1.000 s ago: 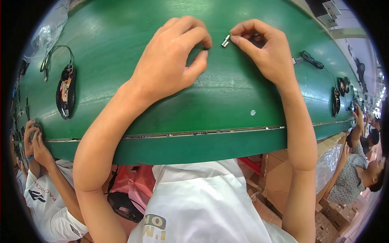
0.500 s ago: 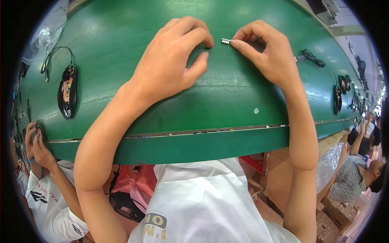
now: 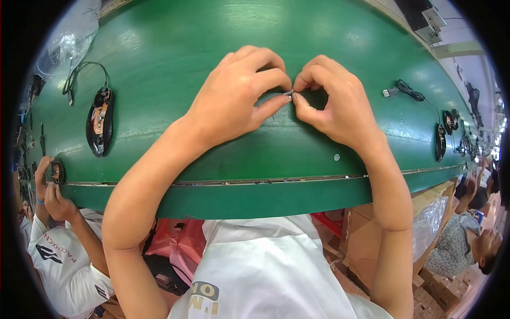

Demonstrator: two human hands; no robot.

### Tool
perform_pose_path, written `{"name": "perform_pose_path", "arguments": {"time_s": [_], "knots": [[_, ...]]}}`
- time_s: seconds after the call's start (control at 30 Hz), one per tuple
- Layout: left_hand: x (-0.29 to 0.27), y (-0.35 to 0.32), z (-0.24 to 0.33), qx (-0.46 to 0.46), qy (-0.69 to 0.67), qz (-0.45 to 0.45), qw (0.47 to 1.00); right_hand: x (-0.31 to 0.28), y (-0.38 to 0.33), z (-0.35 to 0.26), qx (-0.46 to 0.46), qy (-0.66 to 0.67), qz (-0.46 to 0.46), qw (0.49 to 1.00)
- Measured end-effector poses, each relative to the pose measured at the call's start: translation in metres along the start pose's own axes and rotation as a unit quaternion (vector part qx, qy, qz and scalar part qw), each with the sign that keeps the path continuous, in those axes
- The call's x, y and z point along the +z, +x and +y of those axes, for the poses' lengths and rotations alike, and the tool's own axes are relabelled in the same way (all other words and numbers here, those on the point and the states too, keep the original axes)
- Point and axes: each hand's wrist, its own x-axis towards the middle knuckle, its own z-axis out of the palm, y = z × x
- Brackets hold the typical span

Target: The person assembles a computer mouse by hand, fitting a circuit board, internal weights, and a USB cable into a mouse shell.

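Over the middle of the green table, my left hand (image 3: 247, 87) and my right hand (image 3: 332, 101) meet fingertip to fingertip. Between their pinched thumbs and fingers is a small silvery metal piece (image 3: 288, 93), mostly hidden by the fingers; its exact kind does not show. The thumb and forefinger of each hand are closed at it.
An opened black computer mouse (image 3: 100, 122) with its cable lies on the green table (image 3: 212, 159) at left. Another opened mouse (image 3: 440, 142) sits at right, its plug (image 3: 390, 92) nearby. A co-worker's hands (image 3: 57, 199) hold a mouse part. A small clear disc (image 3: 336, 157) lies near the front edge.
My right hand has brought the small metal piece down and left to my left hand, which has closed its fingers at it. The co-worker's hands at left have shifted around their mouse part.
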Motion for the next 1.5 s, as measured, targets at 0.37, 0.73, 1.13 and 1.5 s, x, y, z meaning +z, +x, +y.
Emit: {"name": "perform_pose_path", "arguments": {"time_s": [0.37, 0.73, 1.13, 1.5], "knots": [[0.005, -0.003, -0.004, 0.030, 0.007, 0.026, 0.999, -0.003, 0.005, -0.011, 0.029, 0.103, -0.027, 0.994], [0.019, -0.013, -0.011, 0.020, -0.004, 0.068, 0.997, 0.003, 0.003, -0.027, 0.126, 0.143, -0.038, 0.981], [0.017, -0.020, -0.013, 0.039, 0.027, 0.091, 0.995, 0.000, -0.003, -0.018, 0.146, 0.274, -0.018, 0.951], [-0.084, -0.061, 0.007, -0.011, 0.190, 0.054, 0.980, -0.020, -0.028, -0.064, 0.272, 0.407, -0.052, 0.871]]}}
